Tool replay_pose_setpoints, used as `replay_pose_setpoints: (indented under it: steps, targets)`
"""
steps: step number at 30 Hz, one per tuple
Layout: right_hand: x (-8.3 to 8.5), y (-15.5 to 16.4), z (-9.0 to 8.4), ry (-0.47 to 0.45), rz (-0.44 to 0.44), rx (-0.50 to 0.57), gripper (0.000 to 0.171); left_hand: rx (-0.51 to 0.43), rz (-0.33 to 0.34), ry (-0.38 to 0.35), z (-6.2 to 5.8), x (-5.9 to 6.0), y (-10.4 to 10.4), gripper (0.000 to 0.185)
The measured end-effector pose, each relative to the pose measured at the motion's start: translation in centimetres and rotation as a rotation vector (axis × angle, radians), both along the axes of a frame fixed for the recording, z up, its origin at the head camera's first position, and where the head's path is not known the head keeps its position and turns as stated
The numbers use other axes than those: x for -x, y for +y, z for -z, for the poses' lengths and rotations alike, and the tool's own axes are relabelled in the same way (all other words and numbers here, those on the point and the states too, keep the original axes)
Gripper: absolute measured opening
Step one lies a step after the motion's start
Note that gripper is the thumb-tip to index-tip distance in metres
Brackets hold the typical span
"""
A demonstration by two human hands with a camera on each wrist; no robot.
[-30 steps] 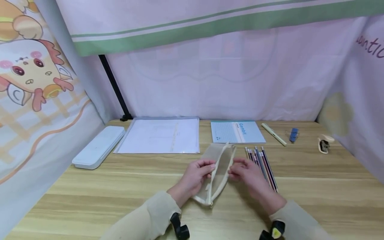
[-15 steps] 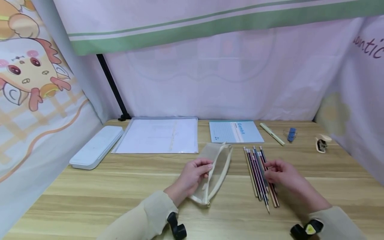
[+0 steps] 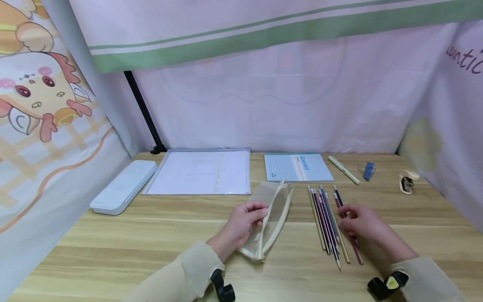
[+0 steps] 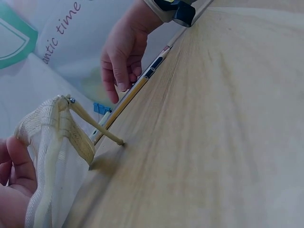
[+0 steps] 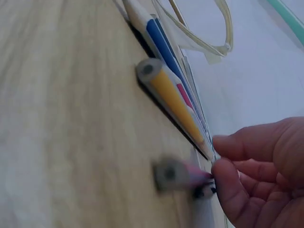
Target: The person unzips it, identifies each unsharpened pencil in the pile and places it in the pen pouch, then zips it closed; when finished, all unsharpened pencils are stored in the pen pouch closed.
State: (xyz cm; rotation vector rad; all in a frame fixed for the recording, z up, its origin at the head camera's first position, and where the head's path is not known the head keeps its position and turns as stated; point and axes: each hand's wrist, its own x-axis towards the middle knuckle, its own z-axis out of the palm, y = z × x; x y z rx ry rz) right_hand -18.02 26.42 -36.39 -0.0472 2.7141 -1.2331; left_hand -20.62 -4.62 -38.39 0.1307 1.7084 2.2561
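My left hand (image 3: 243,220) pinches one side of an unzipped cream mesh zipper pouch (image 3: 277,224), whose mouth gapes to the right. In the left wrist view, the pouch (image 4: 52,156) hangs from the fingertips with its zipper end toward the table. Several pencils (image 3: 326,224) lie in a loose bunch right of the pouch. To their right, my right hand (image 3: 364,224) pinches a couple of pencils (image 3: 354,247) between thumb and fingers, a reddish one and a dark one. Up close in the right wrist view, the reddish pencil's end (image 5: 173,175) is blurred beside the fingertips.
At the back stand a white pencil case (image 3: 124,184), a clear folder of papers (image 3: 198,172) and a blue notebook (image 3: 298,167). Further right are a pale green pen (image 3: 343,170), a small blue object (image 3: 368,170) and a stapler-like item (image 3: 407,182). Curtains enclose the wooden table (image 3: 151,251).
My right hand has let go of the pouch's edge and moved right to the pencils. A couple of pencils now lie apart from the bunch under its fingers. The left hand keeps its hold.
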Motion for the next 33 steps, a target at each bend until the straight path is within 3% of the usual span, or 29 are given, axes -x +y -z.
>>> replay_pose_setpoints:
  steps: [13,23,33]
  targets:
    - [0.6,0.9,-0.3,-0.018,0.129,-0.094,0.04,-0.012,0.001,-0.004,0.2,-0.1,0.1,0.013]
    - [1.3,0.3,-0.8,-0.036,0.034,-0.26,0.051,-0.019,-0.006,-0.001,0.2,-0.2,0.1,0.014]
    - [1.7,0.0,-0.5,-0.072,0.045,-0.199,0.045,-0.019,-0.002,0.004,0.2,-0.2,0.2,0.015]
